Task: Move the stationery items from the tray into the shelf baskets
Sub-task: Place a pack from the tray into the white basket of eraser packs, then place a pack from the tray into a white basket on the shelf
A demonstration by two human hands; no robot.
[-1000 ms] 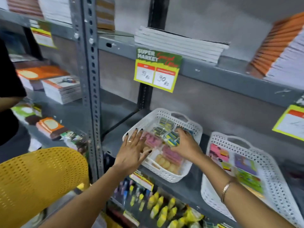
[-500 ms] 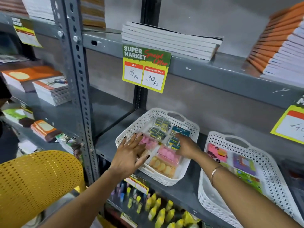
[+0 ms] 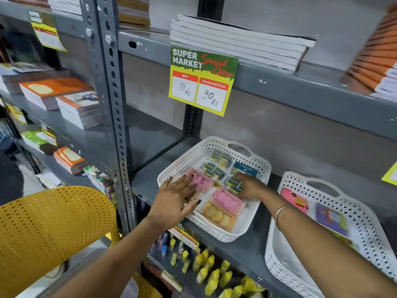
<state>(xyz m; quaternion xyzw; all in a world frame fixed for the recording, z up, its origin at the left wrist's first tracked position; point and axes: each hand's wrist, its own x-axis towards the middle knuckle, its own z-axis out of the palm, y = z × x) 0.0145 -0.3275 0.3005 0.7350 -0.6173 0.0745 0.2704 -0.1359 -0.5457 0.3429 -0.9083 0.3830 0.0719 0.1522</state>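
Grey steel shelving [image 3: 279,89] fills your view, and on its middle shelf sits a white perforated basket [image 3: 184,160] turned at a slant, its long axis running from near you on the right toward the far left. Inside it lie clear packs of erasers, their long sides roughly following the basket: a pink pack [image 3: 198,180] at the left, another pink pack [image 3: 227,201] beside an orange pack [image 3: 218,216] at the near end, and small blue-and-yellow packs [image 3: 221,158] toward the far handle.

Your left hand [image 3: 174,201] lies flat with fingers spread, covering the near left rim and touching the left pink pack; it grips nothing. Your right hand [image 3: 250,187] rests palm down on a blue-and-yellow pack [image 3: 234,183]; you cannot tell whether its fingers hold it.

A second white basket [image 3: 365,214] with coloured packs stands just beside on the right. A price card [image 3: 203,80] hangs from the shelf above, under stacked notebooks [image 3: 240,41]. A yellow chair [image 3: 49,233] stands at your lower left.
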